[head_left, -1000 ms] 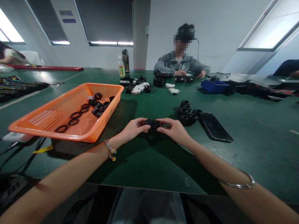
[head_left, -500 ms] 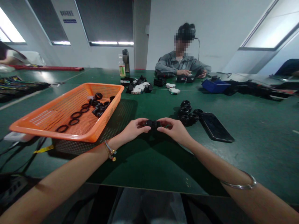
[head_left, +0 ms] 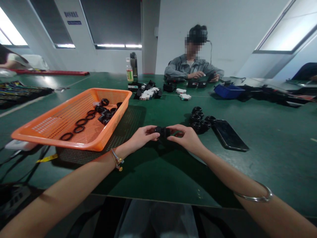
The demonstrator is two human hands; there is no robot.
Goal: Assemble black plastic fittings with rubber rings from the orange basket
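Note:
Between my two hands is a small black ribbed cylindrical fitting (head_left: 162,132), held level just above the green table (head_left: 158,172). My left hand (head_left: 144,136) pinches its left end between thumb and fingers. At the right end, the thumb and fingertips of my right hand (head_left: 184,137) close on it. The fingers partly cover both ends, so I cannot tell whether it is one piece or two joined. Several similar black round fittings (head_left: 198,119) stand in a cluster beyond my right hand. An orange basket (head_left: 99,145) on my left contains black rings (head_left: 80,122) and black fittings (head_left: 106,115).
A phone (head_left: 229,135) lies right of the fittings. Farther back are white and black parts (head_left: 150,92), a blue bin (head_left: 228,91), a bottle (head_left: 129,70) and a dark flask (head_left: 134,62). A co-worker in a grey jacket (head_left: 183,66) sits opposite, handling dark parts.
My hands stay almost in place, with the right fingers shifting slightly on the black fitting. Across the table, the co-worker's hand has lifted a little.

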